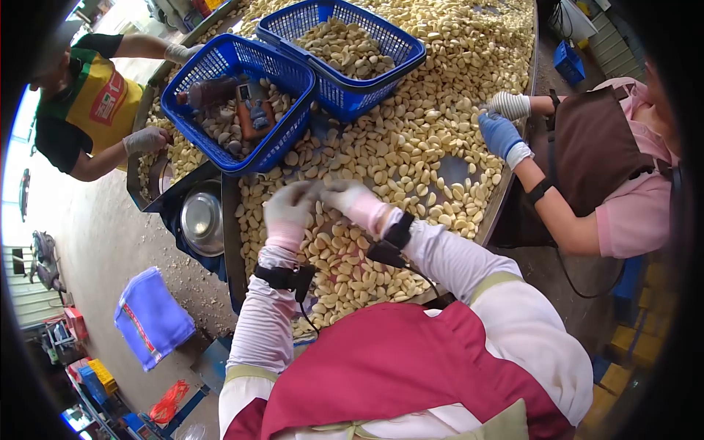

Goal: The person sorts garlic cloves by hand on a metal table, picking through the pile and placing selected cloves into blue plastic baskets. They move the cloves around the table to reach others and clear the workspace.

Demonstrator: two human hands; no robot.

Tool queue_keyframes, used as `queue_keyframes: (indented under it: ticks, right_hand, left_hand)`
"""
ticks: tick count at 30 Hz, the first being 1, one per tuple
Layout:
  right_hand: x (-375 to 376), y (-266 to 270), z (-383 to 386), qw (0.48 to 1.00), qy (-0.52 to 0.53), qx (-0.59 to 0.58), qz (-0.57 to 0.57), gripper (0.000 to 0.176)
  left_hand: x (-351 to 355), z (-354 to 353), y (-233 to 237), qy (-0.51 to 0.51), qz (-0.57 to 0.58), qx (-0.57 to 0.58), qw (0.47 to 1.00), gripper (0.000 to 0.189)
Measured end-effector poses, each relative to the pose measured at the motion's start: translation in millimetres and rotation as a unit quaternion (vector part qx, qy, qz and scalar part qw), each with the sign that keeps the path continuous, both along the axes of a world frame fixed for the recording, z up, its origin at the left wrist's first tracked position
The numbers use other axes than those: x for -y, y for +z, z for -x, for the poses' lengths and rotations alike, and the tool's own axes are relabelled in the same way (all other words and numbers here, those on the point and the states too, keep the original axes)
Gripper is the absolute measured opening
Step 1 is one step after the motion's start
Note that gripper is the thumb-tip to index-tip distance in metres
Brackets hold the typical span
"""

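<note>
My left hand (289, 211), in a white and pink glove, is held over the near part of the metal table, its fingers bent together and blurred. Close beside it is my right hand (355, 201), gloved alike, with the fingertips of both hands almost meeting. Whatever lies between the fingers is too small or hidden to make out. Under and around both hands spread many pale, oval, clove-like pieces (400, 172). Just beyond the left hand stands a blue basket (297, 139) containing darker pieces, a bottle-like object and an orange-brown item.
A second blue basket (407, 55) full of pieces adjoins the first. A person at right, in a blue glove (500, 136), works on the pile; another person (99, 110) stands at left. A metal bowl (202, 222) sits beside the table edge. A purple-blue sack (154, 319) lies at left.
</note>
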State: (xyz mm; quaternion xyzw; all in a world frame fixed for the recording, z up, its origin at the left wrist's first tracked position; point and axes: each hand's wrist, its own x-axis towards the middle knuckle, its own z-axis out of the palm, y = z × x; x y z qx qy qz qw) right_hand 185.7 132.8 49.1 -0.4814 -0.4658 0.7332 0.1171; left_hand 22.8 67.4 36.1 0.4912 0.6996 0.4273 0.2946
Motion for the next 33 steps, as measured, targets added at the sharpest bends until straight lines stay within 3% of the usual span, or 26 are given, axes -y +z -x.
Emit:
queue_keyframes:
  ticks: [1, 2, 3, 4, 6, 7, 12, 14, 15, 16, 18, 21, 22, 23, 24, 25, 26, 28, 30, 32, 33]
  right_hand:
    - [-9.4, -8.6, 14.9, 1.0, -0.002, -0.002, 0.001, 0.028]
    - [-18.0, -19.6, 31.3, 0.968, 0.092, 0.072, -0.224, 0.027]
    - [-23.7, -30.0, 44.3, 0.872, 0.18, 0.144, -0.433, 0.026]
    - [-27.5, -39.2, 53.1, 0.873, 0.18, 0.142, -0.431, 0.026]
    - [-29.9, -44.9, 71.7, 0.746, 0.192, 0.245, -0.589, 0.018]
    - [-26.7, -41.9, 82.8, 0.735, 0.248, 0.301, -0.555, 0.016]
    - [-38.6, -48.6, 82.0, 0.675, 0.337, 0.286, -0.591, 0.018]
    - [-48.3, -53.1, 71.0, 0.782, 0.264, 0.208, -0.525, 0.019]
    - [-48.2, -36.2, 53.8, 0.882, 0.208, 0.098, -0.412, 0.022]
    - [-42.1, 17.3, 37.7, 0.968, 0.178, 0.067, -0.163, 0.02]
    - [-48.4, -23.7, 14.6, 0.983, 0.07, -0.148, 0.082, 0.016]
    - [-28.0, -15.6, -24.8, 0.974, 0.051, -0.155, 0.155, 0.012]
    - [-22.4, -7.7, -30.2, 0.991, 0.088, -0.055, 0.086, 0.017]
    - [-14.4, -8.7, -33.4, 0.987, 0.152, 0.008, -0.057, 0.019]
    - [-4.2, -12.6, -35.0, 0.955, 0.212, 0.073, -0.194, 0.022]
    - [6.0, -17.6, -32.4, 0.889, 0.256, 0.116, -0.363, 0.025]
    - [17.1, -21.7, -31.6, 0.819, 0.305, 0.168, -0.457, 0.027]
    - [31.9, -31.4, -19.6, 0.745, 0.368, 0.257, -0.494, 0.02]
    - [24.1, -30.9, -19.6, 0.743, 0.381, 0.26, -0.485, 0.021]
    - [8.4, -8.2, -31.2, 0.907, 0.261, 0.124, -0.306, 0.023]
    - [0.9, -23.9, -36.6, 0.936, 0.199, 0.066, -0.282, 0.029]
  left_hand:
    - [3.2, 18.1, 2.5, 0.028, -0.002, -0.118, 0.993, 0.018]
    - [9.6, 33.9, -0.8, -0.002, 0.02, -0.172, 0.985, 0.016]
    - [17.2, 46.8, -10.1, -0.049, 0.049, -0.232, 0.97, 0.017]
    - [23.4, 51.2, -12.3, -0.095, 0.078, -0.29, 0.949, 0.018]
    - [33.3, 51.9, -12.4, -0.088, 0.085, -0.303, 0.945, 0.019]
    - [36.2, 50.8, -10.1, -0.08, 0.09, -0.313, 0.942, 0.019]
    - [32.0, 33.9, -8.9, -0.102, 0.129, -0.432, 0.887, 0.018]
    - [29.5, 27.2, -11.4, -0.109, 0.145, -0.497, 0.849, 0.015]
    - [29.9, 26.1, -21.4, -0.108, 0.133, -0.524, 0.834, 0.013]
    - [29.8, 24.4, -21.0, -0.108, 0.134, -0.524, 0.834, 0.013]
    - [29.9, 18.7, -18.2, -0.138, 0.139, -0.556, 0.807, 0.013]
    - [29.6, 11.9, -15.5, -0.19, 0.128, -0.56, 0.796, 0.01]
    - [27.1, 11.5, -12.7, -0.193, 0.124, -0.56, 0.796, 0.01]
    - [24.6, 13.0, -9.1, -0.202, 0.144, -0.551, 0.797, 0.011]
    - [23.6, 15.0, -7.8, -0.212, 0.166, -0.542, 0.796, 0.013]
    - [21.4, 18.5, -8.2, -0.208, 0.166, -0.525, 0.808, 0.016]
    - [19.0, 18.7, -8.7, -0.214, 0.164, -0.526, 0.807, 0.016]
    - [12.9, 17.6, -7.0, -0.191, 0.248, -0.485, 0.817, 0.023]
    - [14.8, 19.0, -6.0, -0.196, 0.242, -0.479, 0.821, 0.02]
    - [22.2, 23.4, -7.4, -0.137, 0.194, -0.314, 0.919, 0.019]
    - [24.7, 11.8, 3.9, -0.128, 0.111, -0.236, 0.957, 0.017]
